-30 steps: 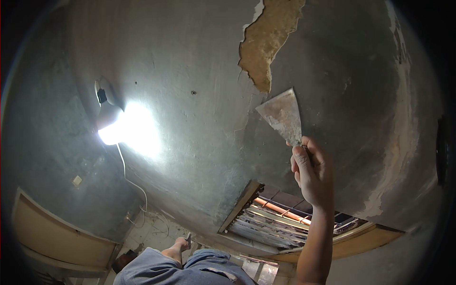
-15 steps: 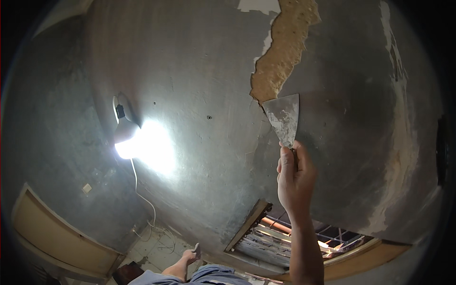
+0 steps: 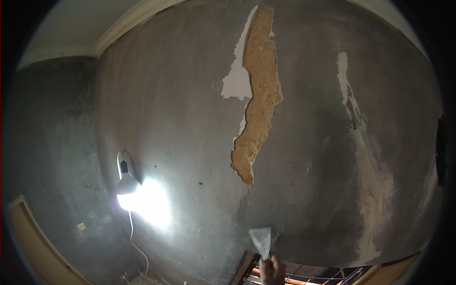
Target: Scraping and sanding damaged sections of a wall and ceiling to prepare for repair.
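Observation:
My right hand (image 3: pixel 272 270) is at the bottom edge, closed round the handle of a putty knife (image 3: pixel 261 240). The knife's flared metal blade points up and carries whitish smears. Above it, a long strip of bare brown plaster (image 3: pixel 259 95) runs down the dark grey wall, with ragged edges. The blade stands well below the strip's lower tip; whether it touches the wall I cannot tell. A white patch (image 3: pixel 237 83) borders the strip's upper left. My left hand is out of view.
A lit lamp (image 3: pixel 128 190) hangs at the left, its white cable (image 3: pixel 137 247) running down. To the right, a pale patched streak (image 3: pixel 373 190) descends the wall. Below are a barred window opening (image 3: pixel 327 273) and, at lower left, a door frame (image 3: pixel 35 242).
The view has tilted upward, showing more wall and the ceiling edge. My right hand and the putty knife have dropped away from the strip's lower tip. My left hand has left the view.

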A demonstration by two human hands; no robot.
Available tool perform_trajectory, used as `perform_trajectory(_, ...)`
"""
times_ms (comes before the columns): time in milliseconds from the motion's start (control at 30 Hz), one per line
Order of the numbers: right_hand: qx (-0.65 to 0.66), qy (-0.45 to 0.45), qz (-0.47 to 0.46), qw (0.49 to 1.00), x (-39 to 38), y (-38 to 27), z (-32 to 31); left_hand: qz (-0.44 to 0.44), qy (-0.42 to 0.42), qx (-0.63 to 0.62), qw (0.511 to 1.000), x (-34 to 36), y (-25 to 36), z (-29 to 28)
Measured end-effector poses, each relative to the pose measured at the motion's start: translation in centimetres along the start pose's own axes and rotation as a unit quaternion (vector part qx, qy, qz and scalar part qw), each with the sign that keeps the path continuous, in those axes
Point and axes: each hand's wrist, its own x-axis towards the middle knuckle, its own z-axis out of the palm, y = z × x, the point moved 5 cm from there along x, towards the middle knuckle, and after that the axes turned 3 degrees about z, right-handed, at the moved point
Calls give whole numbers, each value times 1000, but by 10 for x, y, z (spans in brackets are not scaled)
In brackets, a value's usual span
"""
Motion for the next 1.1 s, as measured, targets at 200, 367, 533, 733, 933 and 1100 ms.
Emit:
perform_trajectory(200, -104, 53, -26, 993, -112, 82, -7, 242, 507, 40, 826, 23, 328, -73)
perform_trajectory(367, -144, 34, 115, 982, -187, 148, -24, 481, 481, 54, 731, 22, 566, -122)
perform_trajectory(533, -168, 11, 214, 962, -252, 178, -42, 662, 401, 5, 633, 20, 764, -99)
perform_trajectory(733, -179, -9, 318, 931, -306, 206, -38, 735, 326, 136, 579, -2, 884, -14)
perform_trajectory(933, -173, 52, 263, 948, -284, 181, -36, 747, 284, 303, 519, -11, 863, 37)
perform_trajectory(1100, -209, 53, 83, 973, -152, 70, -67, 737, 206, 377, 522, -23, 814, 41)
